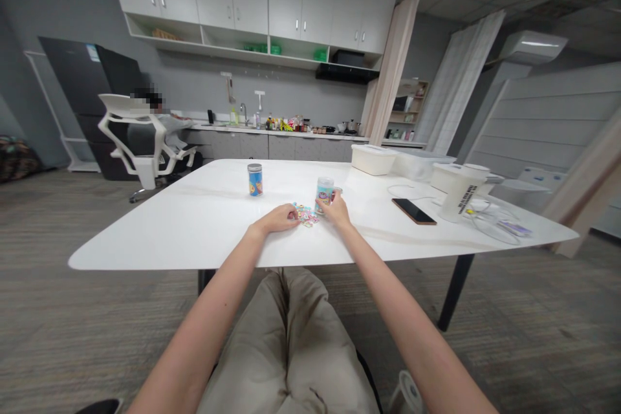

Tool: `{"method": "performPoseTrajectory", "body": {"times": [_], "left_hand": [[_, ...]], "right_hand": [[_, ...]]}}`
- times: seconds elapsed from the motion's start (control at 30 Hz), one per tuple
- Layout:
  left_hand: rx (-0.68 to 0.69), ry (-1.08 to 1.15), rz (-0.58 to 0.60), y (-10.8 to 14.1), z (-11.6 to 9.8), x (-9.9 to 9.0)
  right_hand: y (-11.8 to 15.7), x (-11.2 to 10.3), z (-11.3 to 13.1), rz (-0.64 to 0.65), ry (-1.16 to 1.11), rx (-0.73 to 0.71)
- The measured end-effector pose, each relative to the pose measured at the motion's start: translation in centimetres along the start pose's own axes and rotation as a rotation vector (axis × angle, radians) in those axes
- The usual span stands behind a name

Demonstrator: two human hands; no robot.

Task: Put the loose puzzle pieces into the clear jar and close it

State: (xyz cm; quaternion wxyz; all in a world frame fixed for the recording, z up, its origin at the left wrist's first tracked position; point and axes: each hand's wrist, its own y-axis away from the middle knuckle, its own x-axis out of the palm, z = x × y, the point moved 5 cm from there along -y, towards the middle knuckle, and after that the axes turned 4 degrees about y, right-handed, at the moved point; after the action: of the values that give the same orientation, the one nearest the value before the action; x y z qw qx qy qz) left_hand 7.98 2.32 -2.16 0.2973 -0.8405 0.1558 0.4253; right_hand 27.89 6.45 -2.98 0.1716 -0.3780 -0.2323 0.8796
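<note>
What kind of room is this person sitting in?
Probably an office break room or shared kitchen: wall cabinets above a counter with a sink tap, a dark fridge, and a big white table.

On the surface (194, 220), a pile of small pieces (305, 214) lies near the front edge, between the left hand (280, 218) and the right hand (334, 210). The left hand rests on the surface, touching the pile's left side. The right hand sits against a jar (324, 192) standing just behind the pile. A second jar (255, 179) stands further back and to the left, well apart. To the right of the hands lies a phone (414, 211); beyond it stands a bucket (458, 193), with cables (490, 223) beside it. A box (374, 159) sits at the far edge. Behind the surface, to the left, a chair (140, 142) stands before the kitchen counter (291, 136).
</note>
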Motion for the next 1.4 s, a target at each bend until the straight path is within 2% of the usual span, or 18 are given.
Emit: {"method": "performPoseTrajectory", "body": {"times": [0.23,0.3,0.43,0.57,0.63,0.87,1.07,1.13,1.2,1.33,1.4], "left_hand": [[0.031,0.069,-0.055,-0.1,0.1,-0.1],[0.046,0.074,-0.101,-0.2,-0.1,-0.5],[0.083,0.084,-0.277,-0.3,-0.6,-1.9],[0.103,0.081,-0.487,-0.3,-1.3,-3.4],[0.110,0.084,-0.532,-0.2,-1.5,-3.6],[0.163,0.101,-0.394,-0.4,-1.4,-2.7],[0.095,0.069,-0.479,-0.4,-0.8,-3.2],[0.070,0.036,-0.466,-0.4,-0.6,-3.0],[0.062,0.005,-0.379,-0.4,-0.4,-2.5],[0.062,-0.061,-0.096,-0.2,0.0,-0.7],[0.037,-0.077,0.000,0.0,0.3,-0.1]], "right_hand": [[0.0,0.2,0.0,0.016,-0.020,-0.011],[0.0,0.1,0.2,0.030,-0.020,-0.028],[0.2,-0.2,0.8,0.027,-0.006,-0.106],[0.5,-0.6,2.0,0.036,0.048,-0.264],[0.7,-0.6,2.6,0.065,0.067,-0.340],[1.1,-0.4,3.3,0.120,0.057,-0.447],[1.0,-0.3,2.9,0.104,0.052,-0.384],[0.9,-0.4,2.8,0.084,0.050,-0.352],[0.8,-0.5,2.5,0.057,0.041,-0.306],[0.4,-0.4,1.8,0.009,0.011,-0.222],[0.3,-0.3,1.5,0.001,0.008,-0.218]]}}
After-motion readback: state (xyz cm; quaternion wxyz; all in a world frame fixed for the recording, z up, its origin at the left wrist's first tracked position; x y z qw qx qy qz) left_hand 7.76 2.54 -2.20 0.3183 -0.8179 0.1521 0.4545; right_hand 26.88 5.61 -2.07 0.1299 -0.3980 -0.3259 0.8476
